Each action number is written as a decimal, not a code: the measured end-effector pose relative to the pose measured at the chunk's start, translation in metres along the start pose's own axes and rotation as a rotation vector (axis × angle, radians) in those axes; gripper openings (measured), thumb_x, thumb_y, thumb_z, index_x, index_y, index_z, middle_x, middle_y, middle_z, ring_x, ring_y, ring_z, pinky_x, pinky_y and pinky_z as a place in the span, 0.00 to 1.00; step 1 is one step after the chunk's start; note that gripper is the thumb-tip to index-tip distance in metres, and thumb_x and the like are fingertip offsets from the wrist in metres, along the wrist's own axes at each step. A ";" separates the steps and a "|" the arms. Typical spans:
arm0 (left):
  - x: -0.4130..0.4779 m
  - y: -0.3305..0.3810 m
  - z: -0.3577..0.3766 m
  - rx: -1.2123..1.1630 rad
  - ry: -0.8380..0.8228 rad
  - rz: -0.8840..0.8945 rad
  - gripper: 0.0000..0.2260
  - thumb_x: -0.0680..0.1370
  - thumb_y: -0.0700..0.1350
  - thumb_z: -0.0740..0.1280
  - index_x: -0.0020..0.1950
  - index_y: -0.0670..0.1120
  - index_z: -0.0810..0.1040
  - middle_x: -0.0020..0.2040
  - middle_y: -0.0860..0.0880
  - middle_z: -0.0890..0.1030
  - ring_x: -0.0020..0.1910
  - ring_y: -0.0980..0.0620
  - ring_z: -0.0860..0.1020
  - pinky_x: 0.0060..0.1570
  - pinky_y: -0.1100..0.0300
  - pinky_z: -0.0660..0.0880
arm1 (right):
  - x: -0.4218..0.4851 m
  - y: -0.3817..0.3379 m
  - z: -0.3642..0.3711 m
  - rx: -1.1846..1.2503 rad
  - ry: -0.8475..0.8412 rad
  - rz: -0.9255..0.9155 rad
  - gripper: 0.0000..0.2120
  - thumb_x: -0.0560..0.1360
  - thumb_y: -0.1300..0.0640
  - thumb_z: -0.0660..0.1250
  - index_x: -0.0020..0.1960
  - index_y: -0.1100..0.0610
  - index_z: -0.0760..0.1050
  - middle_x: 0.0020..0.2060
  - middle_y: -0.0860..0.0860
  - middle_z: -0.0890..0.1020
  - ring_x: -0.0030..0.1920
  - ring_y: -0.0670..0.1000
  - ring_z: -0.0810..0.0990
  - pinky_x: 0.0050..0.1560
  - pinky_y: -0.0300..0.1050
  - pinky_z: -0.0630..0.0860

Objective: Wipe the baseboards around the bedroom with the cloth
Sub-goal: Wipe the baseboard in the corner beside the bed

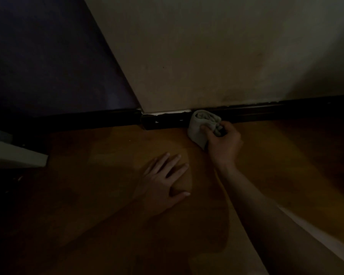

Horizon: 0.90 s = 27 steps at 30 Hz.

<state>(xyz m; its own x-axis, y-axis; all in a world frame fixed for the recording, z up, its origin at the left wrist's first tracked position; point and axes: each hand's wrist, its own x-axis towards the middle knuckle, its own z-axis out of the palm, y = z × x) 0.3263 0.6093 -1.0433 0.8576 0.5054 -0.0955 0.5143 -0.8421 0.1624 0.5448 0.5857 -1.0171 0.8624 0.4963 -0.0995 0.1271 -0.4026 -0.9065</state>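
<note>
No writing can be read in this dim room. The right hand grips a bunched pale cloth, pressed against the dark baseboard under a beige wall. Near the cloth, the left hand lies flat and open on the wooden floor

Free room, as I see it: the orange-brown wooden floor lies bare along the dark wooden baseboard to the right. Obstacles: my left hand flat on the floor near the bunched grey cloth; a pale flat board at far left; the beige wall above.
</note>
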 end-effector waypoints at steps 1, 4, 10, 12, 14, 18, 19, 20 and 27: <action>0.000 0.001 0.001 0.002 0.004 -0.008 0.33 0.78 0.73 0.53 0.80 0.60 0.62 0.82 0.54 0.59 0.81 0.47 0.56 0.76 0.43 0.57 | 0.001 0.002 -0.003 -0.004 0.015 -0.003 0.15 0.71 0.49 0.77 0.52 0.56 0.82 0.46 0.51 0.85 0.46 0.48 0.82 0.45 0.41 0.75; 0.000 0.002 0.005 0.018 0.000 -0.016 0.33 0.79 0.72 0.54 0.80 0.59 0.63 0.82 0.54 0.58 0.81 0.46 0.55 0.77 0.43 0.54 | -0.002 -0.001 0.002 -0.010 0.009 -0.012 0.14 0.71 0.49 0.77 0.51 0.56 0.82 0.45 0.51 0.85 0.46 0.49 0.82 0.45 0.41 0.75; 0.001 0.004 0.005 0.024 -0.006 -0.030 0.32 0.78 0.71 0.55 0.77 0.57 0.70 0.81 0.52 0.61 0.81 0.46 0.56 0.77 0.42 0.57 | -0.012 -0.008 0.022 -0.004 -0.087 -0.014 0.14 0.71 0.48 0.77 0.51 0.55 0.81 0.44 0.47 0.82 0.44 0.45 0.80 0.44 0.37 0.72; 0.000 0.004 0.004 0.022 0.003 -0.024 0.31 0.78 0.71 0.56 0.77 0.57 0.68 0.82 0.52 0.60 0.81 0.45 0.56 0.77 0.43 0.57 | -0.009 -0.004 0.014 -0.001 -0.031 -0.001 0.14 0.72 0.48 0.77 0.52 0.55 0.81 0.44 0.47 0.82 0.45 0.45 0.79 0.44 0.36 0.70; 0.000 0.005 0.004 0.015 0.005 -0.028 0.31 0.78 0.71 0.56 0.78 0.58 0.68 0.82 0.53 0.59 0.81 0.46 0.56 0.77 0.42 0.57 | -0.009 -0.002 0.011 -0.007 0.014 -0.002 0.14 0.72 0.48 0.77 0.52 0.56 0.81 0.46 0.49 0.83 0.45 0.47 0.79 0.44 0.36 0.70; 0.000 0.010 0.006 -0.008 0.027 -0.065 0.31 0.78 0.71 0.55 0.76 0.57 0.71 0.80 0.51 0.64 0.80 0.45 0.59 0.76 0.41 0.59 | -0.013 -0.007 0.026 -0.027 -0.060 -0.052 0.13 0.72 0.49 0.77 0.50 0.55 0.81 0.46 0.51 0.85 0.46 0.49 0.81 0.46 0.41 0.75; 0.001 0.011 0.007 -0.017 0.041 -0.076 0.30 0.78 0.71 0.56 0.75 0.57 0.72 0.80 0.51 0.65 0.80 0.45 0.59 0.76 0.41 0.60 | -0.012 -0.007 0.027 -0.028 -0.079 -0.057 0.13 0.72 0.48 0.77 0.50 0.55 0.81 0.46 0.51 0.84 0.46 0.49 0.81 0.46 0.42 0.75; 0.002 0.013 0.007 -0.026 0.056 -0.088 0.30 0.78 0.70 0.56 0.75 0.57 0.72 0.80 0.51 0.65 0.80 0.45 0.60 0.75 0.41 0.60 | -0.010 -0.006 0.026 -0.025 -0.083 -0.059 0.13 0.71 0.48 0.77 0.50 0.55 0.81 0.46 0.51 0.84 0.46 0.49 0.81 0.46 0.42 0.75; 0.019 0.024 0.000 -0.065 0.009 -0.122 0.31 0.77 0.70 0.55 0.78 0.60 0.66 0.81 0.54 0.62 0.79 0.49 0.59 0.74 0.46 0.57 | 0.016 0.014 -0.030 0.045 0.055 -0.019 0.12 0.72 0.51 0.77 0.50 0.57 0.81 0.43 0.48 0.83 0.44 0.49 0.81 0.44 0.42 0.76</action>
<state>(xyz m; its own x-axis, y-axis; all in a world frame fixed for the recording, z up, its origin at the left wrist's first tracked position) 0.3552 0.5985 -1.0412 0.7884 0.6053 -0.1096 0.6134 -0.7603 0.2137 0.5750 0.5646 -1.0187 0.8860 0.4598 -0.0603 0.1226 -0.3575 -0.9258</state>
